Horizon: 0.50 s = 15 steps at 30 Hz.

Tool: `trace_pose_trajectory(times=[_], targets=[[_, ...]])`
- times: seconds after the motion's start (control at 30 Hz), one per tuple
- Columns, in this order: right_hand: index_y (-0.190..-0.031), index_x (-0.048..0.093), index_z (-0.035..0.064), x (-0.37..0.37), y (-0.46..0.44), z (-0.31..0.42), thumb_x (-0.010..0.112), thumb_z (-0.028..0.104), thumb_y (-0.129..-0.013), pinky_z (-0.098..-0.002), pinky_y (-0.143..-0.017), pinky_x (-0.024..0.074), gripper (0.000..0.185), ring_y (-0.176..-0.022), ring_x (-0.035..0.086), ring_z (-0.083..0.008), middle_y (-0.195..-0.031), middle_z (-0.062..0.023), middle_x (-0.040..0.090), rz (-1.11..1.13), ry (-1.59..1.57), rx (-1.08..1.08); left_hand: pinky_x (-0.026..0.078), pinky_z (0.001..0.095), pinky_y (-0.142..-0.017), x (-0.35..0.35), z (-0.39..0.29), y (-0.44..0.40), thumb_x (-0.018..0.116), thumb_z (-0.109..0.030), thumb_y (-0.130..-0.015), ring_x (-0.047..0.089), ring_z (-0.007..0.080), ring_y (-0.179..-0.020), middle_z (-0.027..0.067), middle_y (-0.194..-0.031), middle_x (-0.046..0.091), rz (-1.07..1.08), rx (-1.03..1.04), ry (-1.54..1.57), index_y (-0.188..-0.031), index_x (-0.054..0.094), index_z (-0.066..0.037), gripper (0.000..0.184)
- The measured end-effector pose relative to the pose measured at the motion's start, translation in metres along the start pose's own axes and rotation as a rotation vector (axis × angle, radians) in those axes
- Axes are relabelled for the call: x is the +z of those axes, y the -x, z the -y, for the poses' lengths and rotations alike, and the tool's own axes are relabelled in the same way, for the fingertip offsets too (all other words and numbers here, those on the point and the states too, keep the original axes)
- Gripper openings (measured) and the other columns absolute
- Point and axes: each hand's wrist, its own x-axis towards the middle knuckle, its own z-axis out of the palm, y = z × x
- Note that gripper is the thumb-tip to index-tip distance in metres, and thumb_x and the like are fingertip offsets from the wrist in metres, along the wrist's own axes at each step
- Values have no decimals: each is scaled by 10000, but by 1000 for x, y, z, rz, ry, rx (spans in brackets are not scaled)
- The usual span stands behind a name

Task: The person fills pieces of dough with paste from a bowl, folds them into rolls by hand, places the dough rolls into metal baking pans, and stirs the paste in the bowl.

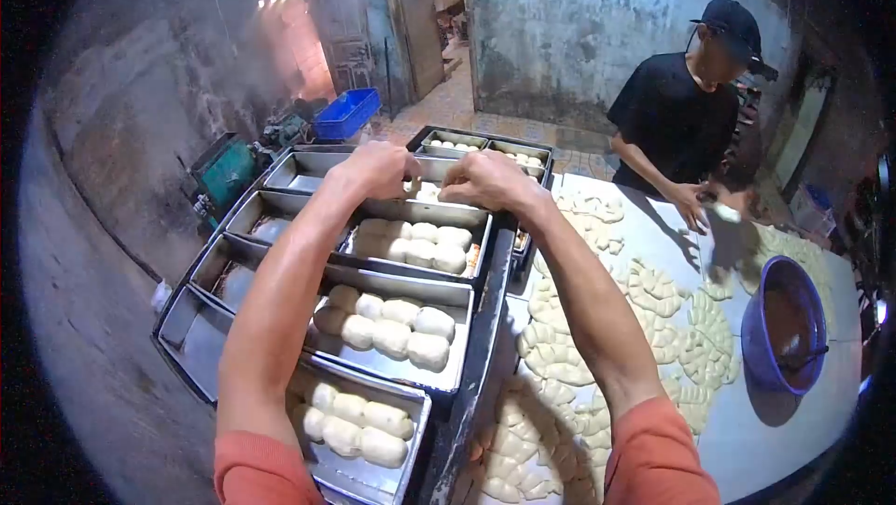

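Both arms reach forward over metal loaf tins [457,295] set in rows. My left hand [378,169] is over a far tin, its fingers curled down; whether they hold anything is hidden. My right hand [490,180] is just to its right above the same tin, fingers bent together, their tips near pale dough pieces [425,191]. Nearer tins hold double rows of round dough pieces [397,326]. To the right, many flattened, cut dough pieces [560,351] lie on a white table [728,449].
A person [681,104] in a black cap and shirt stands across the table, one hand over it near dough. A purple basin [787,328] with a handled tool sits at right. Behind the tins are a blue crate [346,115] and a green machine [227,164].
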Motion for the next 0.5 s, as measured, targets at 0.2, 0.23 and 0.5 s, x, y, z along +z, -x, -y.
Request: trace_pose_trajectory(times=[0.2, 0.23, 0.5], targets=[[-880, 746, 96, 7, 5, 8, 696, 403, -794, -460, -768, 542, 322, -852, 692, -351, -884, -168, 718, -384, 48, 131, 529, 411, -904, 9, 23, -6, 735, -256, -796, 674, 327, -1058, 152, -1128, 714, -36, 133, 153, -1204, 668, -131, 433], [-886, 733, 79, 1, 14, 15, 671, 386, -834, -464, -771, 536, 318, -857, 688, -356, -885, -160, 715, -477, 2, 124, 525, 402, -915, 6, 26, 0, 769, -301, -780, 671, 320, -1072, 155, -1142, 712, -88, 115, 218, -1226, 655, -119, 495], [-984, 721, 53, -39, 129, 8, 654, 221, -911, -362, -690, 552, 195, -816, 718, -255, -932, -130, 727, -925, -118, 133, 543, 416, -878, -45, 66, 16, 818, -200, -749, 698, 312, -1002, 184, -1096, 715, -128, -146, 675, -1219, 659, -52, 518]])
